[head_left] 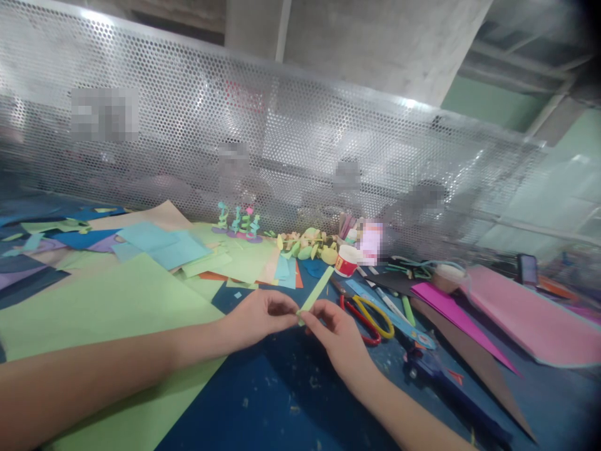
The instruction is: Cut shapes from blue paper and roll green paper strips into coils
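Observation:
A narrow light-green paper strip [320, 287] slants up and away from the fingertips of both hands. My left hand [263, 318] pinches its near end between thumb and finger. On the same end, my right hand [334, 326] is closed, its thumb and fingertips meeting those of the left. The near end looks folded or curled, though the fingers partly cover it. Both hands are just above the dark blue table [282, 388]. Scissors with red and yellow handles [375, 318] lie right of my right hand.
Large green paper sheets [117, 307] spread across the left. Small paper figures [239, 224] and yellow paper pieces [307, 244] stand behind, near a red-and-white tub [347, 260]. A dark blue glue gun [451, 388], magenta paper [462, 319] and pink sheets [530, 316] lie right. A perforated metal screen [188, 125] closes the back.

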The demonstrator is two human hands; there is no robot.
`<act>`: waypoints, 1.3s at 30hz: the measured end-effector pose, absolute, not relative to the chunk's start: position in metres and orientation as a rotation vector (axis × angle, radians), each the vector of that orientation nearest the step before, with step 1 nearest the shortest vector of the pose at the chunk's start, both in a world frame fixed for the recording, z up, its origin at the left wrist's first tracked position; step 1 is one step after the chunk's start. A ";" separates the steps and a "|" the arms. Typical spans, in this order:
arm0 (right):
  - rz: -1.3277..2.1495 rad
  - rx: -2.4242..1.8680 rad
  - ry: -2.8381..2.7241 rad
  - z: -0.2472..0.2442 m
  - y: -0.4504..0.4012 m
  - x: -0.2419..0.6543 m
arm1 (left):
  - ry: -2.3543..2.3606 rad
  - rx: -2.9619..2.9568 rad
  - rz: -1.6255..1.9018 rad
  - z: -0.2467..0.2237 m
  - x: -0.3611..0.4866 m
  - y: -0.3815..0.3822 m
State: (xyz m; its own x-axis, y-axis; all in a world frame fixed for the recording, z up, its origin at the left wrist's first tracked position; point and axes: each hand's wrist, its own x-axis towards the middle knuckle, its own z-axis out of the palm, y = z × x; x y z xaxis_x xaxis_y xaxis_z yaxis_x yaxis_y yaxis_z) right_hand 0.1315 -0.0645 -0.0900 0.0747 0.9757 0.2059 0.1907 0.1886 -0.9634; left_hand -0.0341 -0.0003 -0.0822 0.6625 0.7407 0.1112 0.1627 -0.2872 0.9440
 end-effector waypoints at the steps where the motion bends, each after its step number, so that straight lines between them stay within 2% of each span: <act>1: 0.906 -1.229 -1.354 -0.090 -0.065 0.132 | 0.714 1.760 0.660 -0.083 -0.034 0.000; 14: 0.935 -1.245 -1.349 -0.092 -0.063 0.133 | 0.727 1.721 0.694 -0.089 -0.034 -0.002; 18: 0.681 -1.197 -1.329 -0.092 -0.065 0.133 | 0.743 1.599 0.756 -0.090 -0.034 0.000; 23: 0.269 -1.231 -1.652 -0.092 -0.069 0.136 | 0.717 1.588 0.752 -0.089 -0.036 -0.001; 26: 0.161 -1.277 -1.694 -0.093 -0.069 0.137 | 0.698 1.617 0.741 -0.091 -0.036 -0.002; 39: 0.251 -1.280 -1.685 -0.095 -0.068 0.134 | 0.676 1.875 0.704 -0.096 -0.038 -0.005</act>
State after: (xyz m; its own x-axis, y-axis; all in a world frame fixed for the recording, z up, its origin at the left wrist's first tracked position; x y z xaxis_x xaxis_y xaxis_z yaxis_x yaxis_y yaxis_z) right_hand 0.1338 -0.0685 -0.0946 0.0211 0.8270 0.5618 0.6277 0.4264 -0.6513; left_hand -0.0382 -0.0052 -0.0962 0.6769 0.7153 0.1739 0.1450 -0.3612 0.9212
